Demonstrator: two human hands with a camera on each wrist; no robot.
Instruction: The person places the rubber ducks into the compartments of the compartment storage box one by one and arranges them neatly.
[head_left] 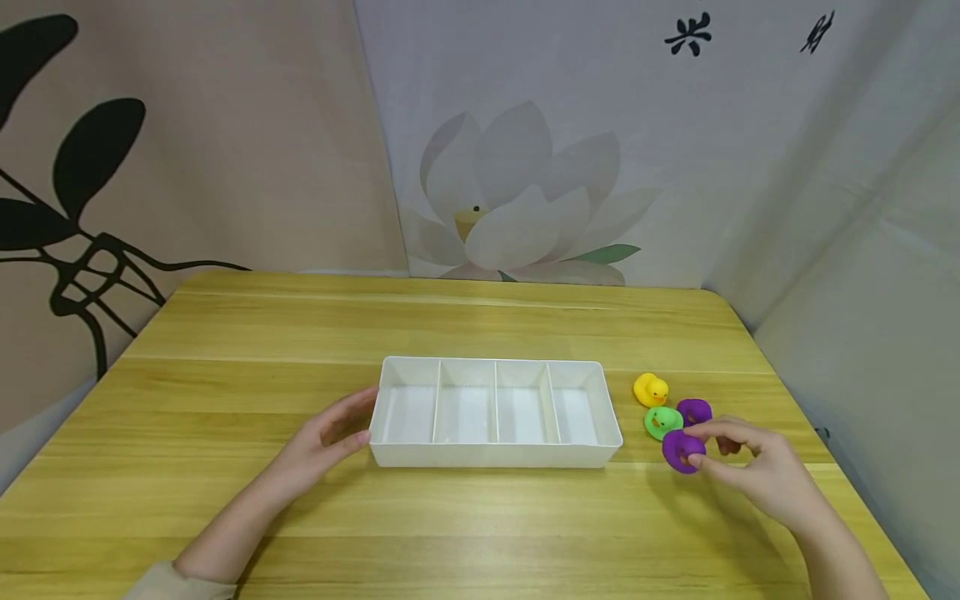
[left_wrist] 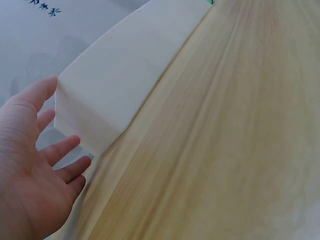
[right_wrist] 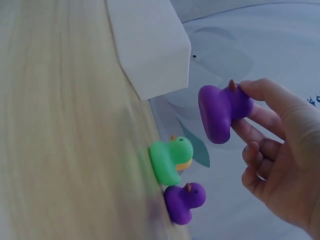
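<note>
A purple rubber duck [right_wrist: 217,112] is pinched by its head between the thumb and fingers of my right hand [head_left: 765,471], raised over the table. Just behind it stand a green rubber duck [head_left: 663,422], a second purple duck [right_wrist: 182,204] and a yellow duck [head_left: 649,390], close together. To their left is a white tray [head_left: 487,455] divided into compartments by thin walls, with nothing inside. My left hand [head_left: 318,450] is at the tray's left end, thumb and fingers spread and relaxed, thumb tip right at the front corner in the left wrist view.
The wooden table [head_left: 480,533] reaches back to a hanging cloth [head_left: 525,75] printed with a large flower. Another cloth [head_left: 877,250] hangs along the right side. The table's right edge runs just past the ducks.
</note>
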